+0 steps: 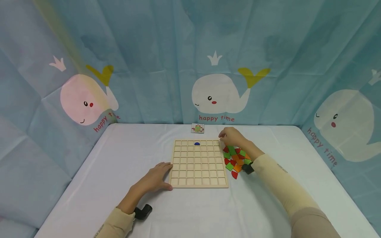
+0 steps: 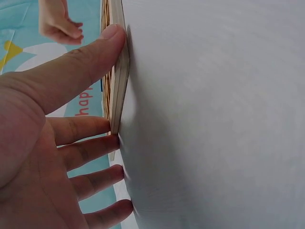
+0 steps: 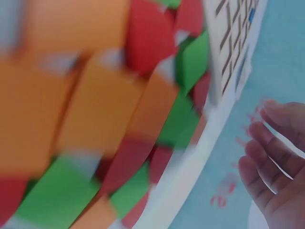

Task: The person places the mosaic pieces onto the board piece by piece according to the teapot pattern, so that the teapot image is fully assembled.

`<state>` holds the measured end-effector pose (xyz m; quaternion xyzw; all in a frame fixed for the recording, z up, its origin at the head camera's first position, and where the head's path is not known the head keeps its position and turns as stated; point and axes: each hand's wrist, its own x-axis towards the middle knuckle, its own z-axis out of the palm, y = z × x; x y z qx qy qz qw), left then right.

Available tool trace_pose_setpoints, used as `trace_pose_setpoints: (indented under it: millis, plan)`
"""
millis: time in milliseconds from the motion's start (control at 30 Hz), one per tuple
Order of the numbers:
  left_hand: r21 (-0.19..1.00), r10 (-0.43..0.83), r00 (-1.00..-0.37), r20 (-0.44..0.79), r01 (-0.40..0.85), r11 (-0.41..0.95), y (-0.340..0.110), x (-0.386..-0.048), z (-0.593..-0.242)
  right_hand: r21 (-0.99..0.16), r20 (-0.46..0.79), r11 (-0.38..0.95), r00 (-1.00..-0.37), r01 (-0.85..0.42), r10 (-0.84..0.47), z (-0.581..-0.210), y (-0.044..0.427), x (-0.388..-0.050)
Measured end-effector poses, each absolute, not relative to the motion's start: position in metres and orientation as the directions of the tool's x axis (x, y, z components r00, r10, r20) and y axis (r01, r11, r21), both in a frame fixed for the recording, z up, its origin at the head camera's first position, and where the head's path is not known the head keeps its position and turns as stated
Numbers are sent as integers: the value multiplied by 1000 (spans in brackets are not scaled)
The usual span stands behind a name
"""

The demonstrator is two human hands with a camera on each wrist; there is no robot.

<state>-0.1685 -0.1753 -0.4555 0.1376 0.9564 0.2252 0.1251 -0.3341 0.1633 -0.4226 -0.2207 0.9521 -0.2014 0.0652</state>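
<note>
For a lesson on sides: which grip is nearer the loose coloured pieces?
Right. The right grip is by the coloured pieces; the left grip is across the board, touching its left edge.

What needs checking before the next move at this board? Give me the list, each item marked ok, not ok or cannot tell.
1. Left hand at the board: ok, it touches the left edge, near corner included.
2. Board flat on the table: ok, by the head view.
3. Blue piece fully seated: cannot tell; it sits in the far row but shows too small.
4. Loose pieces sorted by colour: not ok, red, green and orange lie mixed beside the right edge.
5. Right hand holding a piece: not ok, none shows at its fingers.
6. Card uncovered: ok, beyond the board.
</note>
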Motion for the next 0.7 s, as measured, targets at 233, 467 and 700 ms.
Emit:
trace_pose_setpoints:
  millis: [233,467,700]
  plan:
    - [460,321,-931,-176,211,863,-176,-169,-456,-411,-79,864,-933,-290,-350,-424,203,-330]
    - [461,311,-932,-188,196,865,-176,-169,-457,-415,-166,888,-943,-200,-290,-433,232,-328]
    - [458,313,-933,-180,202,866,-177,-168,-457,-407,-268,904,-928,-134,-258,-441,249,-322]
